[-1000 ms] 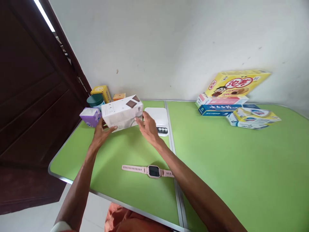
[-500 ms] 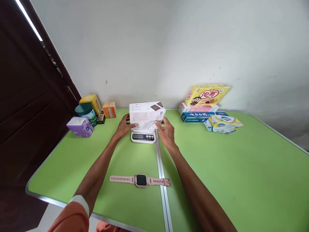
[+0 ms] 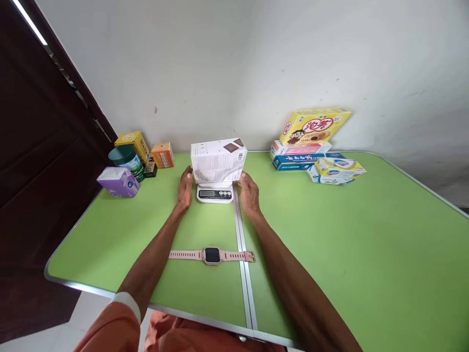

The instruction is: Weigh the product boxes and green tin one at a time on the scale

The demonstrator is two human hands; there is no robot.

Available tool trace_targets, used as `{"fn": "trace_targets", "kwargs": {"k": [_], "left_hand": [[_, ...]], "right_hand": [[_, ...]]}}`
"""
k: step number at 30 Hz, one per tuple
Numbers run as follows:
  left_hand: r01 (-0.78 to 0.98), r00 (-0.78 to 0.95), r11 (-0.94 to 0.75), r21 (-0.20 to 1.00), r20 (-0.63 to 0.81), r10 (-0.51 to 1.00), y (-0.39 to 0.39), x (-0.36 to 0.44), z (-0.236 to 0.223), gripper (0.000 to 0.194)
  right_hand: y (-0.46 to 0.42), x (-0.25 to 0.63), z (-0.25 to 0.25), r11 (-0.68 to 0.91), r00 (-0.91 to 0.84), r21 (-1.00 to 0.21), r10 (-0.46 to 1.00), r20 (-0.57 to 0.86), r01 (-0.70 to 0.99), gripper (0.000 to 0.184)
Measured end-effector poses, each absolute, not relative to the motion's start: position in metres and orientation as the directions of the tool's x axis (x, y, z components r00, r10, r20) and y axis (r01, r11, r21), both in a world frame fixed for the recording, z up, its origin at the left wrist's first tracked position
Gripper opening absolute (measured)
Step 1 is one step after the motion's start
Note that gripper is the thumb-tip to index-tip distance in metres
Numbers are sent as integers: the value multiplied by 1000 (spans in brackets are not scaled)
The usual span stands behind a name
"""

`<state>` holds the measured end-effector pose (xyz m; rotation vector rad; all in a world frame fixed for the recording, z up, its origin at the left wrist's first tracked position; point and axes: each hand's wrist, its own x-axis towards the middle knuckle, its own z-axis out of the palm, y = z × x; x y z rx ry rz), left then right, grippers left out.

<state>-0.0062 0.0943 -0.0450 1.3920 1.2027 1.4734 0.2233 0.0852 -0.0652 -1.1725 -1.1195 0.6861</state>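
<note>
A white box (image 3: 218, 160) with small brown squares printed on top rests on a white kitchen scale (image 3: 215, 193) near the middle back of the green table (image 3: 330, 234). My left hand (image 3: 184, 191) lies open just left of the scale, fingers stretched toward the box's lower left edge. My right hand (image 3: 249, 193) is open just right of the scale, its fingertips near the box's lower right corner. Neither hand grips the box. A pink smartwatch (image 3: 212, 255) lies flat on the table between my forearms, nearer to me.
At back left stand a purple packet (image 3: 117, 181), a green-lidded jar (image 3: 126, 160), a yellow box (image 3: 132, 143) and a small orange box (image 3: 162, 154). At back right lies a pile of boxes (image 3: 315, 155), a yellow one leaning on the wall. A dark wooden door (image 3: 40, 161) stands left.
I carried the white box from the left side to the scale and set it down on it. Both hands have let go and now rest open beside the scale.
</note>
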Motion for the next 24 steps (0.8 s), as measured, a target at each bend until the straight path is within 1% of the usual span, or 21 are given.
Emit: {"fn": "trace_targets", "kwargs": {"k": [4, 8, 13, 17, 24], "left_hand": [[65, -159, -254, 965, 261, 952, 99, -10, -51, 103], [71, -167, -253, 965, 262, 951, 101, -11, -52, 111], [116, -137, -304, 946, 318, 938, 101, -11, -51, 102], [131, -141, -305, 943, 323, 936, 102, -11, -51, 96], [136, -141, -303, 943, 321, 937, 103, -12, -51, 97]], "right_hand": [[90, 221, -68, 253, 384, -967, 892, 238, 11, 94], [91, 221, -70, 250, 400, -968, 888, 225, -9, 92], [90, 221, -70, 253, 390, -967, 893, 226, -19, 90], [91, 222, -70, 257, 392, -966, 892, 224, -33, 89], [92, 222, -68, 238, 388, -971, 898, 209, -28, 89]]}}
